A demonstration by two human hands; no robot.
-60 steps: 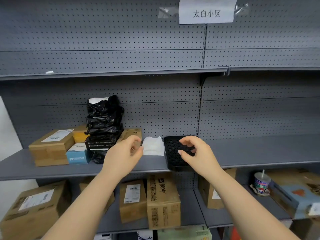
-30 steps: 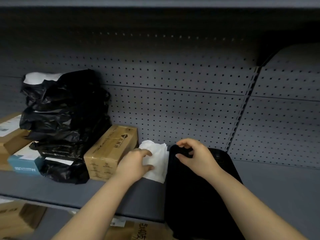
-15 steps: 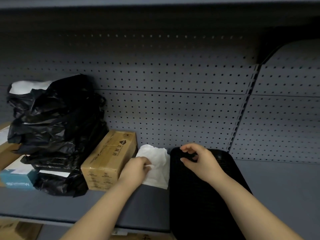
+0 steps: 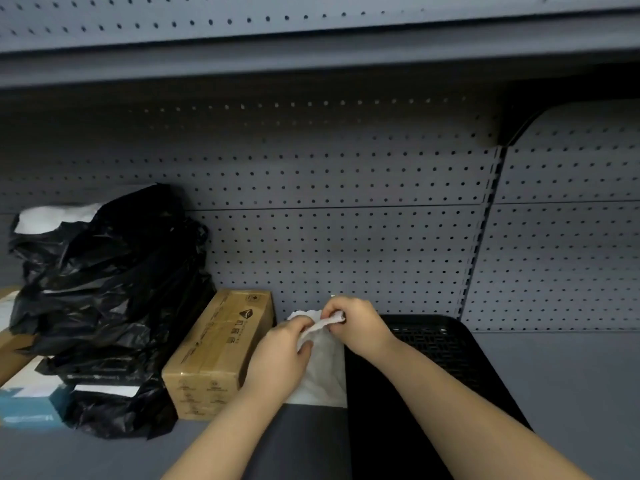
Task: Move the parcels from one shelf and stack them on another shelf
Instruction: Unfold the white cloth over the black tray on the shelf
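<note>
A white soft parcel (image 4: pixel 322 375) lies on the grey shelf (image 4: pixel 571 393) between a brown cardboard box (image 4: pixel 218 351) and a black perforated tray (image 4: pixel 443 344). My left hand (image 4: pixel 280 355) grips the parcel's upper left part. My right hand (image 4: pixel 356 323) pinches its top edge from the right, and the edge is lifted and creased between both hands. A pile of black plastic parcels (image 4: pixel 107 292) stands left of the cardboard box.
A blue and white box (image 4: pixel 31 400) and a brown box (image 4: pixel 7 337) sit at the far left under the black pile. A pegboard back wall (image 4: pixel 346 237) rises behind, and an upper shelf (image 4: pixel 311 53) hangs overhead. Bare shelf surface extends right of the tray.
My right hand left the tray's far edge and moved left onto the white parcel. My left hand closed on the parcel, and its top edge is now lifted.
</note>
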